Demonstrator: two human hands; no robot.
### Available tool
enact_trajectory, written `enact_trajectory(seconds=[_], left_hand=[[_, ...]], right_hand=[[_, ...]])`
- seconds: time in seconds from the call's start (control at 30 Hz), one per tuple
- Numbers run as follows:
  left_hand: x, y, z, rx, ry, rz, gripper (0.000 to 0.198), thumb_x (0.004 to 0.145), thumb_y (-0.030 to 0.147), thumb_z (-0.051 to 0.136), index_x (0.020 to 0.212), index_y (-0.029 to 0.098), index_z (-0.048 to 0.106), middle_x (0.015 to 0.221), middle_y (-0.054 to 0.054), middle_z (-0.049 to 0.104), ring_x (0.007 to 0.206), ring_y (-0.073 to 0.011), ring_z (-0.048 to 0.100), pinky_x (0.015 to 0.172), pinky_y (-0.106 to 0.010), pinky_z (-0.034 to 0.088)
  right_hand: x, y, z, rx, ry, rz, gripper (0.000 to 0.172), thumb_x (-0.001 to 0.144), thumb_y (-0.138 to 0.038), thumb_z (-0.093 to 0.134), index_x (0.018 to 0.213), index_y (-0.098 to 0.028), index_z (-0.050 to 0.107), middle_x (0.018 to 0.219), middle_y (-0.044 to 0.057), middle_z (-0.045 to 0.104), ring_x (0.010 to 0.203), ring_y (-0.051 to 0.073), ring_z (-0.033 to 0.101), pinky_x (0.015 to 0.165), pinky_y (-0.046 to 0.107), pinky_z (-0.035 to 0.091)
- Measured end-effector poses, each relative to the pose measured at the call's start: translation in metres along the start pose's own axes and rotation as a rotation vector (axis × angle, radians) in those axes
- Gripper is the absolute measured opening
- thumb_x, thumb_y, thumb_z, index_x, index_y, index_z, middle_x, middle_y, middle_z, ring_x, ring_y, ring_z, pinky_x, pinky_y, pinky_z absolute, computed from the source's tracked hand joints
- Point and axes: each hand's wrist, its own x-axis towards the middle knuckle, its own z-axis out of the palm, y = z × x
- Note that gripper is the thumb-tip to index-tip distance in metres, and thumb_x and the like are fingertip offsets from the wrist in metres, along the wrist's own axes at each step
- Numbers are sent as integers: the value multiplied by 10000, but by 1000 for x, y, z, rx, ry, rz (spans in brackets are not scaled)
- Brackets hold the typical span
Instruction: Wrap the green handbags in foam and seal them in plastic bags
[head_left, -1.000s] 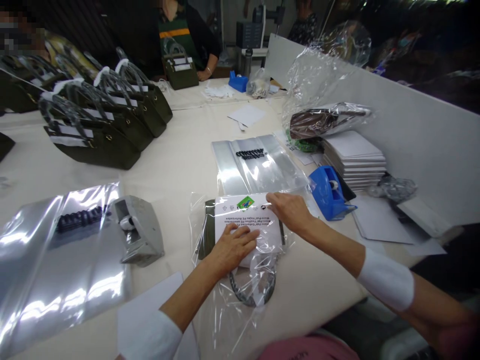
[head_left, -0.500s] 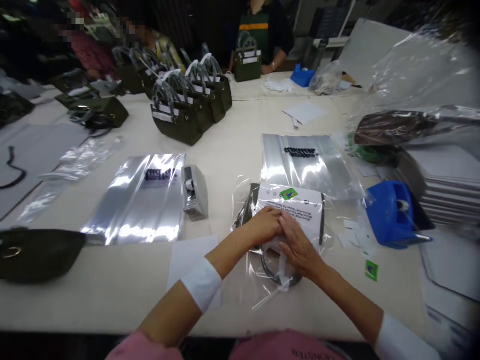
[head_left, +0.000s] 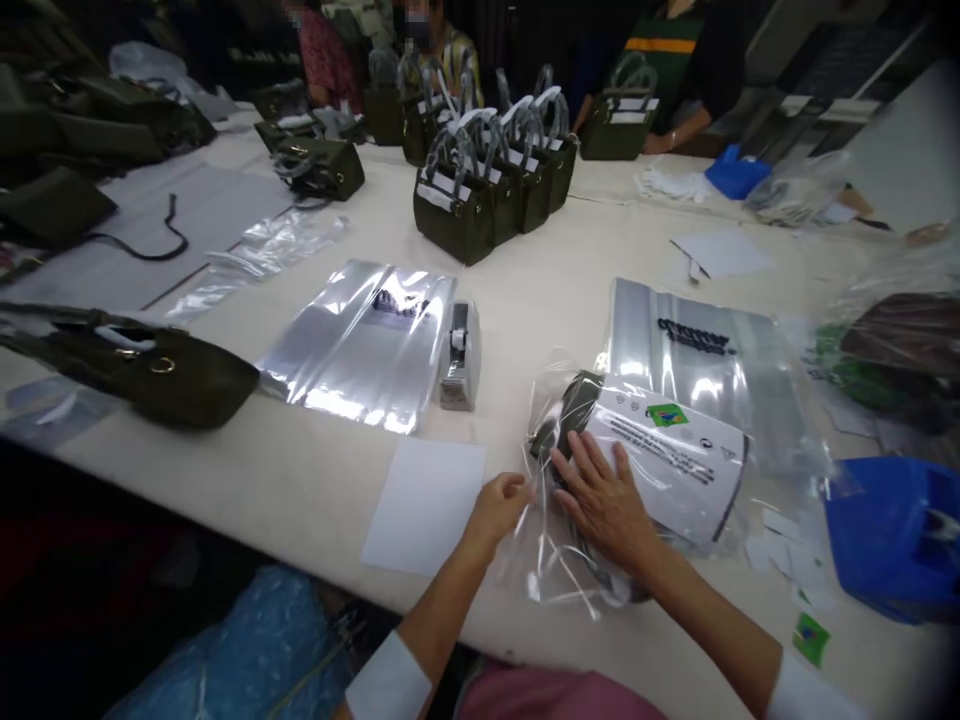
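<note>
A dark green handbag lies in a clear plastic bag, with a printed white sheet and a green sticker on its upper side. My right hand rests flat on the wrapped bag, its fingers spread. Beside it, my left hand pinches the left edge of the clear plastic between thumb and fingers. A white paper lies to the left of my left hand.
Stacks of clear printed bags flank a tape dispenser. A blue dispenser stands at the right. Green handbags stand at the back, near other people. Another handbag lies at the left.
The view has swung left. My hands, earlier together on the wrapped bag, are now apart; the left has moved to the plastic's left edge. The wrapped bag has turned somewhat.
</note>
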Motion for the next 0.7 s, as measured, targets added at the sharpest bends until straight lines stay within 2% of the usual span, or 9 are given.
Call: enact_trajectory(seconds=[0.1, 0.2, 0.33, 0.43, 0.53, 0.63, 0.7], left_hand=[[5, -2, 4, -134, -9, -17, 328, 759, 455, 547, 695, 133, 542, 610, 5, 565, 541, -99, 530, 512, -217, 412], [5, -3, -8, -219, 61, -18, 304, 802, 445, 474, 719, 153, 490, 629, 25, 533, 486, -75, 487, 477, -201, 383], [-4, -4, -19, -222, 141, -14, 322, 765, 469, 500, 646, 178, 430, 521, 77, 374, 422, -52, 350, 417, -167, 288], [-14, -5, -16, -217, 153, -12, 359, 758, 511, 496, 635, 187, 405, 516, 80, 323, 444, -58, 317, 413, -162, 272], [-19, -8, -10, -210, 153, -23, 381, 763, 539, 476, 636, 190, 390, 503, 85, 306, 429, -58, 286, 403, -164, 256], [-20, -14, -10, -187, 130, -41, 385, 703, 518, 570, 621, 185, 395, 472, 94, 303, 404, -49, 259, 395, -167, 233], [-20, -19, -13, -173, 111, -53, 382, 648, 482, 637, 614, 180, 405, 468, 94, 333, 400, -45, 263, 396, -169, 232]], right_hand=[[3, 3, 14, -20, -37, -19, 475, 873, -338, 405, 1327, -208, 356, 1427, 111, 211, 1320, 283, 126, 1033, 563, 94], [0, 6, 19, -26, -38, -18, 479, 868, -339, 415, 1327, -212, 357, 1430, 108, 202, 1322, 281, 118, 1034, 560, 95], [-2, 7, 19, -20, -52, -23, 490, 864, -324, 419, 1336, -220, 339, 1430, 107, 204, 1322, 285, 112, 1030, 565, 92], [-1, 10, 15, -11, -61, -47, 492, 857, -291, 425, 1336, -221, 339, 1428, 112, 207, 1321, 291, 109, 1025, 572, 91], [0, 7, 3, 3, -68, -59, 491, 855, -301, 429, 1330, -198, 352, 1424, 135, 205, 1317, 311, 109, 1015, 590, 94], [-2, -5, -10, 30, -69, -108, 505, 866, -325, 412, 1346, -197, 320, 1431, 125, 183, 1319, 308, 107, 1019, 598, 78], [-6, -16, -8, 67, -97, -191, 500, 870, -369, 402, 1339, -208, 330, 1425, 88, 226, 1323, 263, 125, 1054, 551, 64]])
